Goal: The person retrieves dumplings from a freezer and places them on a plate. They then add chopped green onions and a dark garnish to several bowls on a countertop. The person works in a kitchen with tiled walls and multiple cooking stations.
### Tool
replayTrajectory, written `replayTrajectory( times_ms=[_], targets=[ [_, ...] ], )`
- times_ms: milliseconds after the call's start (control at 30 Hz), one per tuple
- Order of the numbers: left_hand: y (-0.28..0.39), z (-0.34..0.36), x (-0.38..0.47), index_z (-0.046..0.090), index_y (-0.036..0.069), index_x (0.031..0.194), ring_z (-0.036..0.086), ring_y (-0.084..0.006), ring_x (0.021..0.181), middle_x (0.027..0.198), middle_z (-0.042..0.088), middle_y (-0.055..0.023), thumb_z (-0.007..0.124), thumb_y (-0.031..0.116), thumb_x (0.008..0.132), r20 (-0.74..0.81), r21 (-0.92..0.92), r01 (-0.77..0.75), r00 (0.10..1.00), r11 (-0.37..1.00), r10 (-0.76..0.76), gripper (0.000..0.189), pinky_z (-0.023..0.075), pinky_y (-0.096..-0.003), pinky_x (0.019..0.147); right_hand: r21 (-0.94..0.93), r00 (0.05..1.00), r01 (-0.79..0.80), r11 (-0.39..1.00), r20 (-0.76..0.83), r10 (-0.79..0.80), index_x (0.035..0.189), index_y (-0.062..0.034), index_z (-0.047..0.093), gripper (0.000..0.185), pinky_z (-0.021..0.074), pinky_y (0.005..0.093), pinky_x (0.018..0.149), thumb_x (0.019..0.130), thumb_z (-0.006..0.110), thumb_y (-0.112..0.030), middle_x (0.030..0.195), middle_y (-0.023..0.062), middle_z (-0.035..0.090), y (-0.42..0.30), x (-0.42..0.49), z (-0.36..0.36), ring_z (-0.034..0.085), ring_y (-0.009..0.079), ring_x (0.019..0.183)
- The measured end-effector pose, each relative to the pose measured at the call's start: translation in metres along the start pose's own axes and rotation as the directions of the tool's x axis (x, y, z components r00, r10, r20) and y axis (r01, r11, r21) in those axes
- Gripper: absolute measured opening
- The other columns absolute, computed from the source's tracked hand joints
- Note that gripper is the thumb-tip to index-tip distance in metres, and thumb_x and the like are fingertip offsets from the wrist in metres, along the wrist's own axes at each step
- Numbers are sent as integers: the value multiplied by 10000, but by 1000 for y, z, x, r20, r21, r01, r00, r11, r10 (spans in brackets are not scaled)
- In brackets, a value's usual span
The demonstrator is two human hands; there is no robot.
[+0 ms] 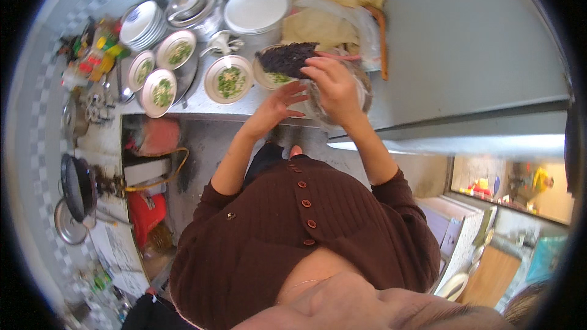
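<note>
My right hand pinches a ragged, dark sheet that looks like dried seaweed. The sheet hangs over a bowl containing chopped green herbs, covering much of it. Just below the sheet, my left hand is held with its fingers apart and nothing visible in it. Beneath my right hand lies a clear plastic bag, partly hidden. To the left stands another rimmed bowl of chopped greens and pale bits, with a white spoon in it.
Three similar bowls are further left, near a metal tray. Behind them are stacked bowls, metal basins and white plates. Yellowish cloths lie at back right. A tall grey panel bounds the right side.
</note>
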State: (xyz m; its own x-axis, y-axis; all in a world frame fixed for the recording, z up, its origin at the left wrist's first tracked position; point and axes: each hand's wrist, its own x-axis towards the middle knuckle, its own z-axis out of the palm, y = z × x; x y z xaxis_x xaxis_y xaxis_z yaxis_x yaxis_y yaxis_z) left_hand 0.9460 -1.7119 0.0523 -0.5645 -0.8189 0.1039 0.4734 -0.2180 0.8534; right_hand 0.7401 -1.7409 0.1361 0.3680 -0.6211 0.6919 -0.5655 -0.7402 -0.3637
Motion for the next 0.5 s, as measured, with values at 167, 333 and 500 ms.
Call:
replayTrajectory(
  times_ms=[167,333,500],
  targets=[
    [-3,-19,-26,447,53,1419,536,-258,1280,1411,525,-113,621,458,966,-428,-233,-180,902,956,65,632,446,-464,1059,84,973,197,977,102,-205,1076,-58,686,399,473,463,1010,678,668,-58,1208,117,640,-14,-3,108,579,329,1202],
    [10,-63,-36,546,45,1317,600,-242,1188,1277,633,-110,471,268,1071,-649,-375,-336,761,864,14,340,465,-448,1041,221,979,-114,969,192,71,1347,-32,510,595,432,467,1062,813,758,-114,1303,165,563,-38,12,120,557,370,1219],
    [18,-96,-40,616,39,1257,639,-211,1097,1227,655,-88,588,221,1025,-789,-366,-370,609,854,-74,297,519,-418,967,516,665,-739,434,456,591,1230,12,556,380,528,320,816,926,702,-165,1119,148,635,-36,14,178,638,185,960]
  ],
)
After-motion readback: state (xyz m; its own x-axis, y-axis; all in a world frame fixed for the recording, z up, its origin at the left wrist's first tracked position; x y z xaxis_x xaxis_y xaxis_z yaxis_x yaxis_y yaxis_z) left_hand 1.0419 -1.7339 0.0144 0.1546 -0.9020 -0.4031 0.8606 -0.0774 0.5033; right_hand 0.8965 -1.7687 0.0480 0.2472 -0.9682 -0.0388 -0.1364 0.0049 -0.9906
